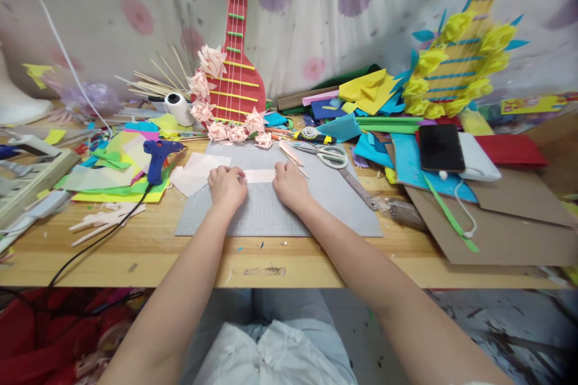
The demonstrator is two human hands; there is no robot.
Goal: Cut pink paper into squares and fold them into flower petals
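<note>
A pale pink paper strip (260,176) lies across the grey cutting mat (271,219), between my two hands. Its left end is under the curled fingers of my left hand (227,187), its right end under those of my right hand (291,185); both hands are closed on it. The fingertips are partly hidden. Beside my left hand rests a larger sheet of pale pink paper (196,173). Just beyond my right hand are a few narrow pale pink pieces (291,153) and a pair of scissors (332,156).
A blue glue gun (158,159) rests on coloured sheets at left. A red paper instrument (239,87) with pink flowers stands behind the mat, a yellow one (460,66) at right. A metal ruler (356,188), a black phone-like device (441,148) and cardboard (501,231) lie rightward.
</note>
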